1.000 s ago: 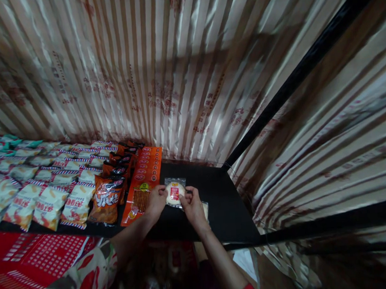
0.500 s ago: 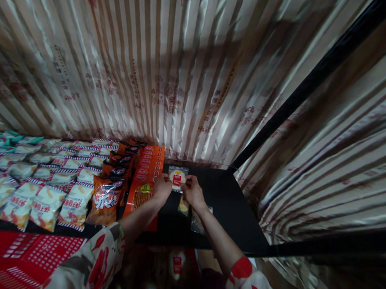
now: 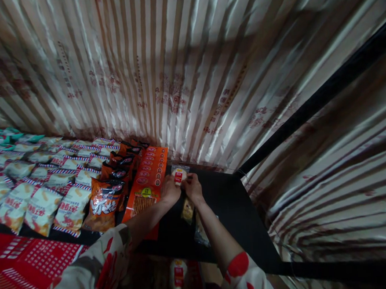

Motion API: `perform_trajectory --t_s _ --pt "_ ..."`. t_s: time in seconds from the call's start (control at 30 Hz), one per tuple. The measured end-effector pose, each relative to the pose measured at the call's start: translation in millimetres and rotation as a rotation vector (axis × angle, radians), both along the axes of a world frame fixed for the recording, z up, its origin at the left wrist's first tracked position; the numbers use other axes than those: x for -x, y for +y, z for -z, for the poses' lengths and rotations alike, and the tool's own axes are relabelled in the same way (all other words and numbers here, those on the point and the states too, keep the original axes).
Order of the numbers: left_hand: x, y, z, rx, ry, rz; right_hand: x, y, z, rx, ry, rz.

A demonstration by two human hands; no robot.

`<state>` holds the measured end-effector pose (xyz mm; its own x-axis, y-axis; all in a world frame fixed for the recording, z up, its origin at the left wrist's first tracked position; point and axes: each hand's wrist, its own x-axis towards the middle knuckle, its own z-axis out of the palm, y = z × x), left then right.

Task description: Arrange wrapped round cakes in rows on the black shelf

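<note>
A small clear packet (image 3: 179, 171) with a pale, round-looking content and a red label is at the back of the black shelf (image 3: 222, 204). My left hand (image 3: 170, 191) grips its lower left edge, fingers closed. At the lower right edge, my right hand (image 3: 192, 188) pinches it between thumb and fingers. Just below my hands lies a small yellowish packet (image 3: 187, 210). Another clear packet (image 3: 201, 232) sits nearer the front, partly hidden by my right forearm. To the left of my left hand is a flat orange snack pack (image 3: 145, 178).
Orange snack bags (image 3: 104, 203) and rows of white snack bags (image 3: 70, 210) stand to the left. A red basket (image 3: 28, 253) is at lower left. A black pole (image 3: 296, 111) slants up on the right. Striped foil-like sheeting (image 3: 162, 76) hangs behind. Below the shelf shows another red-labelled packet (image 3: 178, 275).
The view has shifted slightly. Both hands stay on the red-labelled packet, now closer together along its lower edge. More of the yellowish packet shows below them.
</note>
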<state>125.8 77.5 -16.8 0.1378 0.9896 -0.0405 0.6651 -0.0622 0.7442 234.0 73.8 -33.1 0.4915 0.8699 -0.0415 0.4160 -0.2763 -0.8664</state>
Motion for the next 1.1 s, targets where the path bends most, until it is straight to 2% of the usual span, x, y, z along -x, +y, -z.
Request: perform_trajectory --t_s 0.3,0.77,1.1 --pt "-10 10 15.5 -0.016 0.116 0.150 -4 29 19.3 0.003 0.007 0.018" --pt "-10 25 10.7 -0.047 0.167 0.204 -5 52 25.0 -0.054 -0.067 0.023" --pt "-13 35 9.7 -0.082 0.136 0.181 -6 65 26.1 -0.070 -0.091 0.038"
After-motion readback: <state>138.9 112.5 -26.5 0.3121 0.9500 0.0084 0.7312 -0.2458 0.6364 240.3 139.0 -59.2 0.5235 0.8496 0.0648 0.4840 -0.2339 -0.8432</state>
